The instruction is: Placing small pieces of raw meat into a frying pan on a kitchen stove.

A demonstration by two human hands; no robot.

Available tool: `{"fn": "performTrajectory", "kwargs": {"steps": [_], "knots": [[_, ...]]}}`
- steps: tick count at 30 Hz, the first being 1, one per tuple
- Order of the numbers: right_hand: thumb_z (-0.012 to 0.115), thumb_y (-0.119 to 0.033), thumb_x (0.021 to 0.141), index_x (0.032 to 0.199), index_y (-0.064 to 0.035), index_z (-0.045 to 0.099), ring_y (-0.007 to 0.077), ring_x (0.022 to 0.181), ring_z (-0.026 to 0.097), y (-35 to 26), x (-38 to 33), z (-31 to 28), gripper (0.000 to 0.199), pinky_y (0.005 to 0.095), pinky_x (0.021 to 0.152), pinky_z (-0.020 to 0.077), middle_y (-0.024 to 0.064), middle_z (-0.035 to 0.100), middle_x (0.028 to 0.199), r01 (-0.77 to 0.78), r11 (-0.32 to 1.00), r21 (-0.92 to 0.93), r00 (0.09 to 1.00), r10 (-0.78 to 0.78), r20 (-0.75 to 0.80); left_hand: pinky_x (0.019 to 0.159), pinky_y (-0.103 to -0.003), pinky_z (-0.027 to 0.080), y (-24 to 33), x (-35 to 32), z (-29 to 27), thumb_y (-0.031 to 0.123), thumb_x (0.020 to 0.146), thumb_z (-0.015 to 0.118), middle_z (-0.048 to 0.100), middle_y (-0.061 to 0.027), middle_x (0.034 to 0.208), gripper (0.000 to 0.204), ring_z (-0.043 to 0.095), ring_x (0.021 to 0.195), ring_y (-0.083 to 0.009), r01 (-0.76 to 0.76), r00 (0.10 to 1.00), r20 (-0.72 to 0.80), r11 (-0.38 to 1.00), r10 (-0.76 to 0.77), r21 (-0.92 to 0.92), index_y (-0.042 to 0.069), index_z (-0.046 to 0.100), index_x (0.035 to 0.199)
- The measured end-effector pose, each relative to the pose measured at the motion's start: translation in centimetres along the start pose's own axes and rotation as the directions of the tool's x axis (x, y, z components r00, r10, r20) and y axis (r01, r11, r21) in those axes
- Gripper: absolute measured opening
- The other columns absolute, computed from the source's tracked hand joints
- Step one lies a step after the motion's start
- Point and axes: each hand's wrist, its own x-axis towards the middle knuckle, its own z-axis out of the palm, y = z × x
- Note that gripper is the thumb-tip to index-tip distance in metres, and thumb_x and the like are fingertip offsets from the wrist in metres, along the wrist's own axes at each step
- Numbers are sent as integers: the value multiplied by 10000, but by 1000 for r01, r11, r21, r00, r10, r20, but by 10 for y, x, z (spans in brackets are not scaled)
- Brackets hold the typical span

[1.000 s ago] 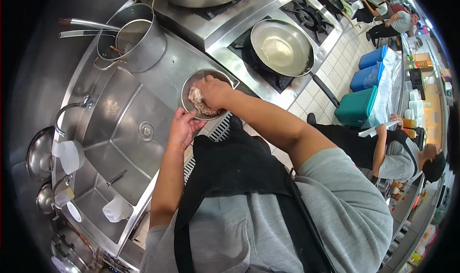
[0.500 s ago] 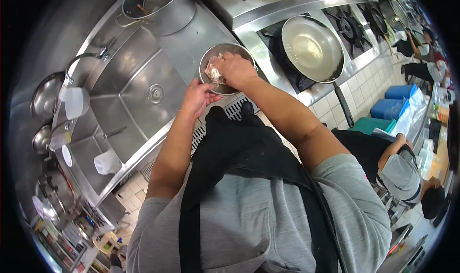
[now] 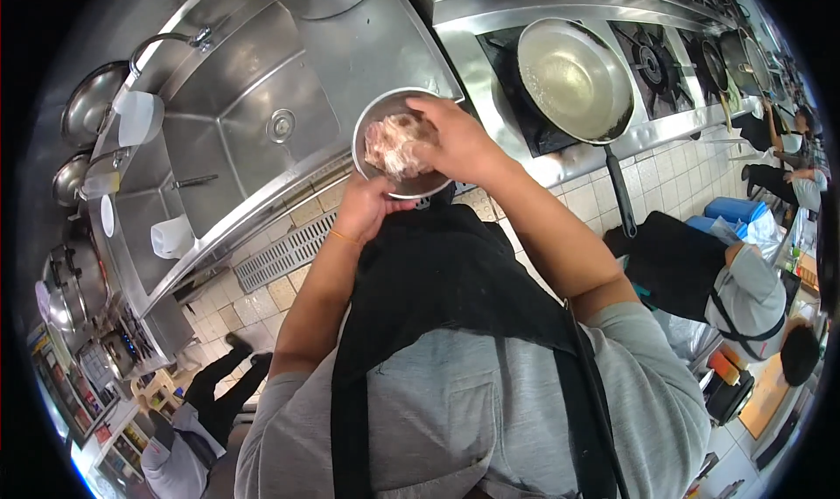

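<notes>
A round metal bowl is held just in front of my black apron, near the steel counter's edge. Inside it lies a clump of pale pink raw meat, with a whitish coating on parts. My left hand grips the near left side of the bowl, thumb over the rim and fingers beneath. Reaching in from the right, my right hand has its fingers against the right side of the meat; its thumb lies near the far rim, and the fingertips are partly hidden.
On the stove at right stands a large pan with pale liquid, its black handle jutting towards the aisle. A steel sink lies left. One co-worker stands at right, another at lower left. A floor drain grate runs below the sink.
The bowl has come nearer to my body. My right hand has shifted to the meat's right side, leaving more of the meat visible. Another person has come into view at lower left.
</notes>
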Motion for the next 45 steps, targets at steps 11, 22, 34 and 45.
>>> {"fn": "performTrajectory", "kwargs": {"steps": [11, 22, 34, 45], "knots": [[755, -356, 772, 1329, -82, 556, 405, 1122, 637, -1, -169, 60, 652, 482, 970, 502, 251, 663, 1192, -444, 858, -259, 845, 497, 195, 719, -433, 645, -124, -75, 25, -33, 866, 464, 672, -231, 1114, 439, 715, 902, -344, 237, 950, 183, 966, -252, 102, -66, 522, 1300], [774, -240, 760, 1064, -134, 675, 369, 1044, 621, -1, -273, 41, 337, 450, 845, 546, 132, 617, 1075, -121, 813, -570, 991, 70, -112, 779, -438, 636, -195, -115, 79, 0, 855, 480, 678, -244, 1118, 399, 719, 902, -358, 330, 917, 236, 944, -320, -4, -112, 547, 1233], [731, -182, 814, 1298, -137, 581, 419, 1111, 567, 68, -486, -100, 509, 490, 906, 516, 206, 573, 1210, -392, 780, -489, 920, 349, -180, 729, -485, 650, -343, -121, 275, -55, 843, 449, 667, -212, 1124, 464, 716, 910, -370, 445, 803, 374, 884, -464, 143, -22, 509, 1302], [768, -77, 738, 1291, -38, 633, 384, 1082, 641, 68, -537, -210, 571, 433, 939, 527, 230, 633, 1214, -360, 903, -233, 909, 284, -305, 722, -449, 646, -339, -142, 367, -15, 870, 491, 665, -225, 1067, 421, 721, 823, -355, 306, 869, 350, 936, -349, 176, -63, 498, 1289]]}}
